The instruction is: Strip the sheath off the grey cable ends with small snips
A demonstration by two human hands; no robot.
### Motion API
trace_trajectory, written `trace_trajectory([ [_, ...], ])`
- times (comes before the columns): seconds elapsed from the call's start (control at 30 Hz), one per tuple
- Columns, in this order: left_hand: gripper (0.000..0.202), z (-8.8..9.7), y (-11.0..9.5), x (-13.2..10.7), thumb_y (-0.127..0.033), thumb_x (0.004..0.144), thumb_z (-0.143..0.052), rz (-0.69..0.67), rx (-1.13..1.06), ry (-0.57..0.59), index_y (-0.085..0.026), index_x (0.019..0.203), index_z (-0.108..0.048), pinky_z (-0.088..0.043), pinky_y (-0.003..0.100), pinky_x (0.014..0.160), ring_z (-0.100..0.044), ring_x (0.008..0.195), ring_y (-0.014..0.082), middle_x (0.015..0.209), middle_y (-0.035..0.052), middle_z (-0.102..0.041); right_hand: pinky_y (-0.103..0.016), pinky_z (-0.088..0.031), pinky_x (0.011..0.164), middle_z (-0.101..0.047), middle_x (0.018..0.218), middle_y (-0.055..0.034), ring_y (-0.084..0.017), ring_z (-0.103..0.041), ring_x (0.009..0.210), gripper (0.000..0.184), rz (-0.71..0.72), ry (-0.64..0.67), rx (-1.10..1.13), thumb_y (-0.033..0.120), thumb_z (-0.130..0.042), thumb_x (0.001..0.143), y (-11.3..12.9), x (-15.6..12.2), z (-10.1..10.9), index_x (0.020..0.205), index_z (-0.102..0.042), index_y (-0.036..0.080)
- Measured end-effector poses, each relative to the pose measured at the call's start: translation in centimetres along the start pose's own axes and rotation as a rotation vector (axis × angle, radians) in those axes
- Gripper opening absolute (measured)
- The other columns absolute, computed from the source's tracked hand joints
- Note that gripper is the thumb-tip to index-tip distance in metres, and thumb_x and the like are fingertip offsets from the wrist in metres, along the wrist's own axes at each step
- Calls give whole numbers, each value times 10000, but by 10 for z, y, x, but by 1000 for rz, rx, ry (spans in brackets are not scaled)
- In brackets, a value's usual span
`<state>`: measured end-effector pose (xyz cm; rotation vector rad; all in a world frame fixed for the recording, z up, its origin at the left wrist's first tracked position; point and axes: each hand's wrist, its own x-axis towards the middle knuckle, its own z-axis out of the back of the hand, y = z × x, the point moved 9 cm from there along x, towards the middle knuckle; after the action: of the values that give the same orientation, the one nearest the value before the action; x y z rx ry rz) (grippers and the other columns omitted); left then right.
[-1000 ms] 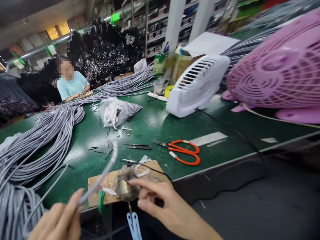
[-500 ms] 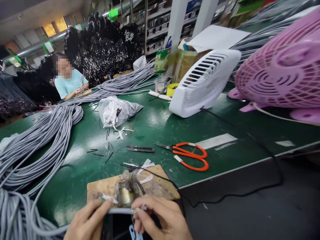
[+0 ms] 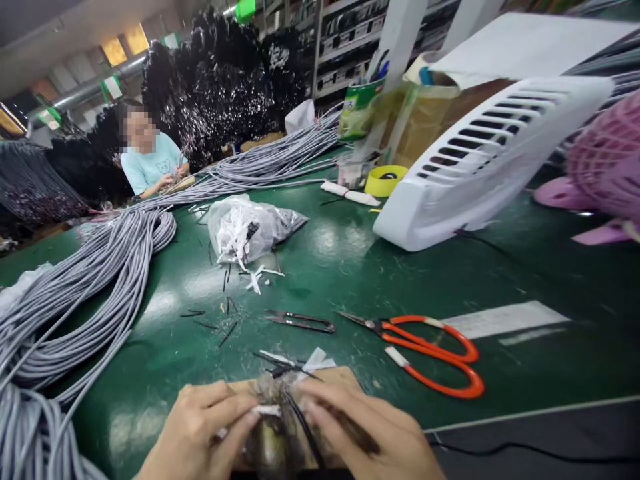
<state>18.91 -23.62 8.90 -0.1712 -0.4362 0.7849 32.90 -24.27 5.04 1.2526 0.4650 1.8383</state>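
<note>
The left hand (image 3: 213, 423) pinches a small white tip (image 3: 269, 410) that pokes out between both hands; the right hand (image 3: 367, 427) curls beside a black cord (image 3: 306, 428), too blurred for me to tell its hold.

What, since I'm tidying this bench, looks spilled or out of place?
Black offcuts and white scraps lie loose on the green table, near the plastic bag. The bag holds similar-looking bits, so these look spilled, or perhaps simply dropped there.
</note>
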Motion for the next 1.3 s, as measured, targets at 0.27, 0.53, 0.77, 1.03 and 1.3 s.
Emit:
trace_trajectory([
  [0.27,361,2,44,32,-269,818,-511,125,318,-14,-163,476,-554,-247,241,423,-441,380,95,451,-14,-502,-303,-472,627,-662,798,-76,-231,-638,764,230,-106,620,-723,140,-423,869,-73,89,-24,828,-646,173],
  [0.53,192,-20,85,12,-254,837,-517,415,-85,-239,-141,801,-667,-409,210,545,-564,560,122,656,28,-644,-272,-423,709,-633,941,-97,-207,-597,881,222,-125,674,-687,106,-526,798,-153,174,-58,990,-627,153],
  [0.77,274,-23,82,1,-144,829,-477,404,-210,-219,-147,1058,-626,-453,250,643,-567,668,148,768,45,-624,-264,-390,669,-584,794,-96,-189,-552,763,145,-92,629,-516,31,-455,767,-110,144,-61,721,-543,136],
  [1.03,211,-25,81,-1,-139,809,-508,434,-253,-219,-140,920,-687,-416,239,569,-545,593,144,661,32,-618,-207,-369,495,-506,593,25,-111,-469,535,258,-196,580,56,373,-448,839,-35,102,-90,873,-571,149],
  [1.3,197,-22,78,-2,-194,823,-506,513,-243,-193,-124,866,-684,-387,238,565,-539,600,139,689,47,-626,-247,-408,561,-546,519,8,-118,-503,519,397,-522,357,555,554,-609,661,-52,84,-99,624,-550,163],
])
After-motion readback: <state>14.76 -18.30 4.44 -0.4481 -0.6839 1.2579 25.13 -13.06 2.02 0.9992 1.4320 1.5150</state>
